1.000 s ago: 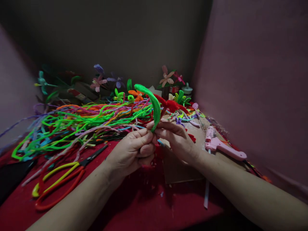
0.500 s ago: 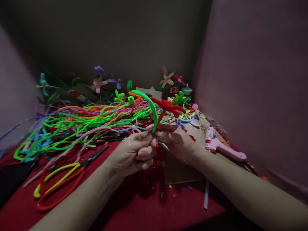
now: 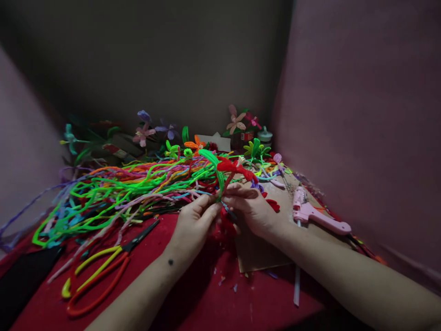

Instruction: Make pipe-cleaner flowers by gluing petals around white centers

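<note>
Between my two hands is a red pipe-cleaner flower with a pale centre, its red stem running down to my fingertips. Beside that stem stands a bright green pipe-cleaner leaf, curved over to the left, its lower end pinched in my fingers. My left hand closes on the base of the leaf, thumb on top. My right hand pinches the flower's stem right next to it, the fingertips of both hands nearly touching. More red fuzzy petals hang just below my hands, partly hidden.
Scissors with red and yellow handles lie at left, before a heap of coloured pipe cleaners. At right, a pink glue gun rests on cardboard. Finished flowers stand along the back wall. A black flat object lies at far left.
The flower and leaf have dipped lower in view and tilted. My left hand has turned, with its back now more upward. The whole view has shifted slightly.
</note>
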The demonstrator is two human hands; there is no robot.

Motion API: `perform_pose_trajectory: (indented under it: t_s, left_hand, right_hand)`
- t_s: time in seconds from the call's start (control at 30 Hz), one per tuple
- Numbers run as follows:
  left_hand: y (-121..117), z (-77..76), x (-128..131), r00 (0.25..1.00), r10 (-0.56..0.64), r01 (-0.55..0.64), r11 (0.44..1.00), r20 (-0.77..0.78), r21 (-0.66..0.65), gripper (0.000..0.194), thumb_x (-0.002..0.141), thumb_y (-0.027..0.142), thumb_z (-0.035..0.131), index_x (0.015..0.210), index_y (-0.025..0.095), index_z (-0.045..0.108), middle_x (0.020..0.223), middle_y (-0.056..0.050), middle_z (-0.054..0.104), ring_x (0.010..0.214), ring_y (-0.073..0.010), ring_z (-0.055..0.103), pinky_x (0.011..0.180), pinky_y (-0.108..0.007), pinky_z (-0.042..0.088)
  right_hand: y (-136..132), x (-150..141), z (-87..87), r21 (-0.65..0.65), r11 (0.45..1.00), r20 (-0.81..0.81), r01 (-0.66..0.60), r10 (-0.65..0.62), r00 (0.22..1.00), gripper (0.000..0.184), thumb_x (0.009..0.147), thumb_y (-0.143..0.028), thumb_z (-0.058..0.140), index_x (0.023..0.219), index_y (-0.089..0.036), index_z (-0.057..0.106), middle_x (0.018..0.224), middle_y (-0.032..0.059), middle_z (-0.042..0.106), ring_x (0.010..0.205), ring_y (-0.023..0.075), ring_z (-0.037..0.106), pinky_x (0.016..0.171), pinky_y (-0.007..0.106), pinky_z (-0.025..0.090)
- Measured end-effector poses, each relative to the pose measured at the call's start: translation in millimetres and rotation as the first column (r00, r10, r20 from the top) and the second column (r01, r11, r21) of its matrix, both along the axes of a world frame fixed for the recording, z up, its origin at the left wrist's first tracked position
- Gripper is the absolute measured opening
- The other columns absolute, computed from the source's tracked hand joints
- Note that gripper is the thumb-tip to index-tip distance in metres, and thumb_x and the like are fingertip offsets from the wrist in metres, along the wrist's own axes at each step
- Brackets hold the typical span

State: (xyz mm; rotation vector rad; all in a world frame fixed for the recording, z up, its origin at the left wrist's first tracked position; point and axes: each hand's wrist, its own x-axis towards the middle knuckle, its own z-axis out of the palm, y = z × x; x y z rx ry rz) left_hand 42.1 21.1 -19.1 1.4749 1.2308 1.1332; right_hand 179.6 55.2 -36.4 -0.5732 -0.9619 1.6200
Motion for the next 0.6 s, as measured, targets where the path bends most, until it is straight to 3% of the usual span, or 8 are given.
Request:
perform_pose_trajectory:
  t_s: [0.07, 0.13, 0.27, 0.4, 0.6]
  left_hand:
    - [-0.7, -3.8, -0.2, 0.996, 0.056, -0.048, 0.994, -0.073, 0.100, 0.015, 0.080, 0.028, 0.054, 0.071, 0.017, 0.058, 0.055, 0.005, 0.049, 0.049, -0.0074, 0.040, 0.048, -0.020, 0.033]
    - [-0.7, -6.7, -0.9, 0.994, 0.063, -0.052, 0.991, -0.091, 0.121, 0.015, 0.080, 0.027, 0.054, 0.069, 0.017, 0.057, 0.056, 0.004, 0.050, 0.051, -0.0078, 0.042, 0.049, -0.020, 0.034]
    - [1.5, -6.9, -2.3, 1.000, 0.000, 0.000, 1.000, 0.019, -0.018, 0.020, 0.080, 0.030, 0.054, 0.065, 0.018, 0.053, 0.051, 0.005, 0.051, 0.043, -0.0070, 0.042, 0.043, -0.020, 0.032]
    - [3.4, -3.8, -4.1, 0.989, -0.055, 0.072, 0.991, 0.140, -0.117, 0.022, 0.079, 0.031, 0.057, 0.063, 0.017, 0.053, 0.048, 0.005, 0.050, 0.039, -0.0045, 0.036, 0.039, -0.017, 0.025]
    - [3.0, -1.2, -6.2, 0.916, -0.135, 0.219, 0.957, 0.378, -0.190, 0.016, 0.078, 0.030, 0.062, 0.076, 0.015, 0.061, 0.046, 0.006, 0.045, 0.039, -0.0023, 0.031, 0.038, -0.016, 0.019]
  right_hand:
    - [-0.8, -1.3, -0.6, -0.010, 1.000, -0.007, 0.023, -0.023, 1.000, 0.017, 0.054, -0.014, 0.078, 0.068, -0.019, 0.069, 0.067, -0.0046, 0.061, 0.071, 0.0122, 0.057, 0.073, 0.027, 0.042]
    - [-1.1, -2.3, -0.9, -0.002, 0.999, -0.011, 0.035, -0.035, 0.999, 0.017, 0.053, -0.013, 0.078, 0.067, -0.019, 0.069, 0.068, -0.0047, 0.061, 0.072, 0.0122, 0.056, 0.073, 0.027, 0.042]
    - [-1.1, -3.0, -0.3, -0.018, 1.000, -0.011, 0.013, -0.013, 1.000, 0.020, 0.051, -0.014, 0.080, 0.068, -0.019, 0.069, 0.071, -0.0033, 0.063, 0.073, 0.0132, 0.056, 0.074, 0.028, 0.041]
    - [-0.5, -2.6, -0.1, -0.054, 0.996, 0.010, -0.066, 0.066, 0.998, 0.019, 0.055, -0.022, 0.080, 0.070, -0.017, 0.069, 0.069, -0.0015, 0.064, 0.062, 0.0107, 0.052, 0.062, 0.025, 0.038]
    - [0.5, -1.3, -1.7, -0.034, 0.984, -0.039, -0.174, 0.173, 0.984, 0.016, 0.060, -0.022, 0.077, 0.074, -0.015, 0.071, 0.063, -0.0016, 0.063, 0.056, 0.0086, 0.052, 0.057, 0.023, 0.038]
